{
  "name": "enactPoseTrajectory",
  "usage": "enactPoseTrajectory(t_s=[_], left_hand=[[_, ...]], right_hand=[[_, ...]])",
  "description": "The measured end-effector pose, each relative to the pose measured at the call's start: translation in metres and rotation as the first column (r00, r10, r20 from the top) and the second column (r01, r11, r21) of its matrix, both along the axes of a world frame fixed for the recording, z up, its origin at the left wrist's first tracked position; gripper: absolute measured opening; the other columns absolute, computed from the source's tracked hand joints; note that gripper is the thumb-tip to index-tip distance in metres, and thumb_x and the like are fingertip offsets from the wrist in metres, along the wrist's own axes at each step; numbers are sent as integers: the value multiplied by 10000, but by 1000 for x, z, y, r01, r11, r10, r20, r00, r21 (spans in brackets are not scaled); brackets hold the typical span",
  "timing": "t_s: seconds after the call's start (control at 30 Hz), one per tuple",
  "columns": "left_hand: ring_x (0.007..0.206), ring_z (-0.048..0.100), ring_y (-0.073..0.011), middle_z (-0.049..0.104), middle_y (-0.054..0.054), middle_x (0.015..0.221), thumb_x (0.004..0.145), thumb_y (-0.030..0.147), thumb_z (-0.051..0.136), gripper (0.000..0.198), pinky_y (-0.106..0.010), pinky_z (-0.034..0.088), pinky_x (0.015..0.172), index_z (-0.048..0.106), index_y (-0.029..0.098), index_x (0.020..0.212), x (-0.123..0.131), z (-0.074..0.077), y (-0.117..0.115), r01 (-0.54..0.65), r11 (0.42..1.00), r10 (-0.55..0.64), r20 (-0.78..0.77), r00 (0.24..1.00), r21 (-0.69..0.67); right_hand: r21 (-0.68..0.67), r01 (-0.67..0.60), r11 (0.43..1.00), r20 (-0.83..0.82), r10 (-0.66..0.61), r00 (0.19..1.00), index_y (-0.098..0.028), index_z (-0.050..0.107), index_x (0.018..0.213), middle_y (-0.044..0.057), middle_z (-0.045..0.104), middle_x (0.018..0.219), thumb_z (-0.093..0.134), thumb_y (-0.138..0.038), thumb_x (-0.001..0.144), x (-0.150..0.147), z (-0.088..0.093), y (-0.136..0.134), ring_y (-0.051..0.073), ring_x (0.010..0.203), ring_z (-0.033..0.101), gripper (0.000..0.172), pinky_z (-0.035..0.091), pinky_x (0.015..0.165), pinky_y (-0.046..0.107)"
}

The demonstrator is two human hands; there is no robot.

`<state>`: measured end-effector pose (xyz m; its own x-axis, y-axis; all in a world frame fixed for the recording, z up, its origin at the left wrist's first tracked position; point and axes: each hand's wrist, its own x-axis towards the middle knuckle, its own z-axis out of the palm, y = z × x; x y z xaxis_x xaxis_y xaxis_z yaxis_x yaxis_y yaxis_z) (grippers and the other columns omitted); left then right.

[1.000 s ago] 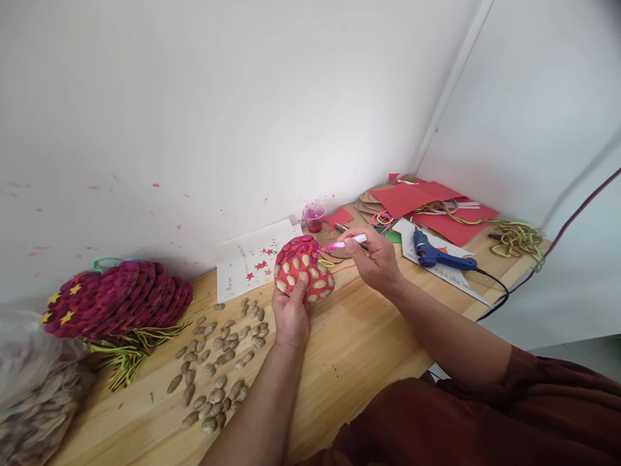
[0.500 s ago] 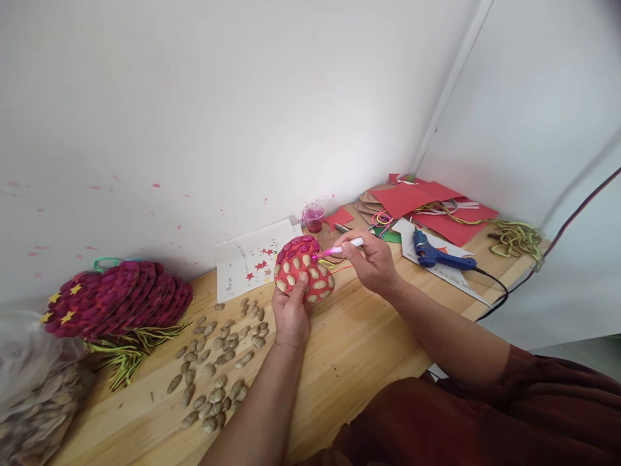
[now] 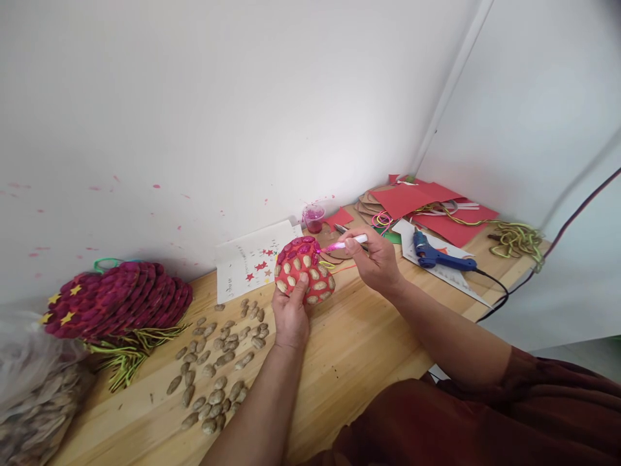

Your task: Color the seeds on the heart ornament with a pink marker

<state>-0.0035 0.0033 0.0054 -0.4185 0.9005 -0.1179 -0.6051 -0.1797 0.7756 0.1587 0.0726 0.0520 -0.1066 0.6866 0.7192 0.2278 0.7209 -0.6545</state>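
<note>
My left hand [image 3: 290, 314] grips a red round craft piece [image 3: 303, 269] studded with peanut shells, holding it upright above the wooden table [image 3: 349, 349]. Some shells near its top are painted magenta. My right hand [image 3: 378, 259] pinches a white brush [image 3: 345, 244] with a pink tip, and the tip touches the top right of the piece. Loose peanut shells [image 3: 218, 362] lie scattered on the table to the left of my left hand.
A stack of finished magenta pieces [image 3: 116, 299] with green strands lies at the left. A small cup of pink paint [image 3: 314, 217], a white card with stars [image 3: 252, 259], a blue glue gun [image 3: 436, 256], red paper sheets [image 3: 427, 204] and a bag of shells [image 3: 33, 395] surround the work.
The brush tip shifted slightly along the top of the piece between frames. My left hand holds the piece in the same place.
</note>
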Motion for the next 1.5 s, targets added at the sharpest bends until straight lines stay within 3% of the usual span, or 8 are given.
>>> enactPoseTrajectory(t_s=[0.23, 0.7, 0.83, 0.93, 1.07, 1.23, 1.37, 1.5], left_hand=[[1189, 770, -310, 819, -127, 1230, 694, 378, 997, 557, -494, 583, 1094, 794, 225, 1190, -1, -4, 0, -1, 1000, 1, -32, 999, 15], [1265, 739, -317, 808, -103, 1274, 733, 404, 977, 542, -500, 574, 1107, 786, 263, 1220, -4, -8, 1, 11, 1000, -11, -59, 998, 11], [1298, 721, -336, 797, -121, 1305, 716, 424, 983, 604, -499, 580, 1107, 773, 252, 1256, -5, -8, 1, 20, 1000, -20, -52, 998, 3], [1266, 739, -338, 807, -119, 1281, 693, 424, 992, 630, -489, 601, 1076, 777, 251, 1259, -5, -6, 1, 21, 1000, -21, -24, 999, -8], [1245, 750, -328, 817, -117, 1254, 689, 389, 992, 599, -468, 606, 1065, 787, 246, 1234, -4, -3, 1, -4, 1000, 4, 9, 1000, -17], [1253, 744, -344, 802, -135, 1290, 694, 388, 979, 553, -481, 604, 1065, 794, 224, 1190, -4, -3, 1, -5, 1000, 5, 10, 1000, -18], [1266, 737, -338, 809, -137, 1263, 702, 387, 967, 544, -472, 597, 1072, 793, 220, 1190, -4, -3, 1, -24, 999, 25, 13, 1000, -23], [1209, 763, -319, 826, -131, 1201, 688, 347, 963, 512, -447, 611, 1042, 802, 208, 1154, -6, -3, 2, -38, 999, 39, 39, 998, -35]], right_hand=[[61, -24, 998, 49, 21, 999, -225, 708, 944, 34, 761, 875, 582, -346, 1068, 0, 1, 0, 175, 784, 674, 214, 511, 793, 349], [58, -15, 998, 56, 12, 998, -229, 712, 962, 37, 766, 893, 583, -344, 1066, 1, 1, -1, 181, 794, 675, 202, 520, 803, 347], [44, -79, 996, 52, 77, 996, -222, 707, 956, 29, 749, 865, 588, -367, 1069, 1, 0, -1, 172, 780, 664, 220, 518, 790, 334], [9, -58, 998, 22, 58, 998, -218, 709, 959, 22, 728, 835, 596, -398, 1068, 1, -1, 1, 163, 744, 640, 239, 511, 763, 327], [-69, -72, 995, -53, 68, 996, -220, 709, 962, 1, 685, 761, 604, -469, 1064, 1, 0, 2, 146, 665, 590, 289, 482, 669, 304], [-85, -133, 987, -21, 132, 991, -217, 703, 942, 10, 694, 772, 592, -553, 1055, 0, 2, -1, 147, 675, 598, 372, 474, 646, 298], [-104, -72, 992, -64, 65, 996, -215, 705, 941, -3, 669, 740, 609, -548, 1049, 0, 1, 1, 139, 651, 573, 363, 459, 642, 297], [-112, -157, 981, -87, 147, 985, -210, 707, 930, -8, 659, 731, 618, -524, 1050, 1, 2, 0, 133, 640, 566, 347, 453, 622, 284]])
